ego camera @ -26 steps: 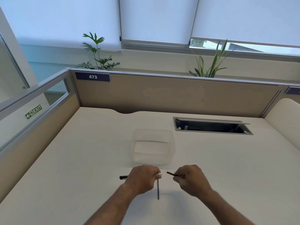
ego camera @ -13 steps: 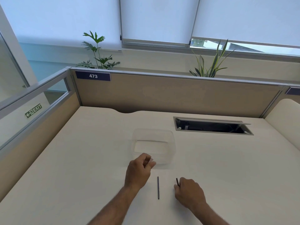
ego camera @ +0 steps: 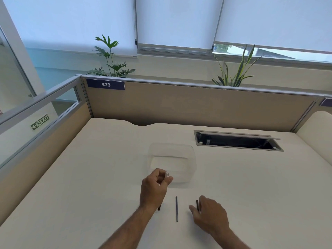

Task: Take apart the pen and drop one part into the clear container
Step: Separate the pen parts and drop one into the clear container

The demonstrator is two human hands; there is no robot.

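My left hand (ego camera: 154,187) is closed around a pen barrel; its white end (ego camera: 167,174) pokes out by the fingertips and its dark end (ego camera: 159,207) shows below the wrist. The hand hovers just in front of the clear container's (ego camera: 192,155) near wall. A thin dark refill (ego camera: 176,209) lies on the desk between my hands. My right hand (ego camera: 209,215) rests low on the desk over a short dark pen piece (ego camera: 197,204), fingers loosely curled; whether it still grips the piece is unclear.
An open cable hatch (ego camera: 237,141) is set in the desk at the back right. Beige partition walls (ego camera: 179,105) close the back and left sides. Two plants stand behind the partition.
The pen has come apart. My left hand rose with the barrel toward the container. My right hand dropped to the desk with the small dark piece.
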